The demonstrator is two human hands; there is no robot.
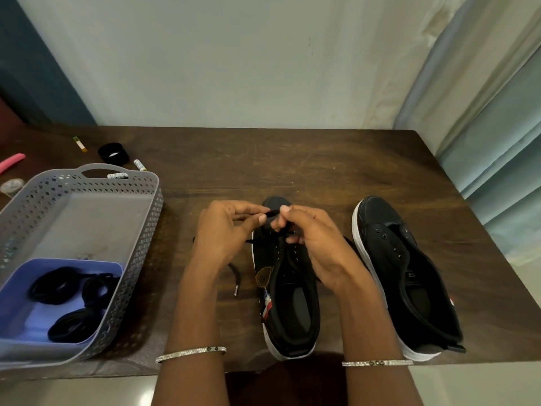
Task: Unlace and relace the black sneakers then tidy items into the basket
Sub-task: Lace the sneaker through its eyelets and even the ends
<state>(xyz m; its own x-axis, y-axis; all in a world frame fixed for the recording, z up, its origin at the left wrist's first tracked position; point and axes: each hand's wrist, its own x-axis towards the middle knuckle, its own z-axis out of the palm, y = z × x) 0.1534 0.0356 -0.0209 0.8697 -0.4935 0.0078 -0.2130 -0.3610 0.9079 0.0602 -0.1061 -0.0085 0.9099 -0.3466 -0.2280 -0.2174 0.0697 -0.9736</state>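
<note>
A: Where's the lace?
B: The black shoelace point(271, 213) is pinched btwn both hands, over the toe of the black canvas sneaker w/ white sole point(292, 306), mid brown wooden table point(292, 162). The left hand point(225, 230) nips it w/ thumb & forefinger; the right hand point(310, 244) has fingers curled round it.
A: Other bits?
B: The second black sneaker point(409, 273), eyelets bare, sits just right. The grey perforated plastic basket point(137, 259) is far left.

Dark wood table point(292, 159) is occupied at front by two black sneakers set side by side, apart: centre sneaker point(292, 303) & right sneaker point(409, 273), eyelets bare. A grey basket point(152, 183) is placed front-left, w/ a loose lace point(235, 278) end laid btwn it & the centre sneaker. Behind the basket a black round pot point(113, 153), small tubes point(140, 165) & a pink item point(11, 162) are scattered.
</note>
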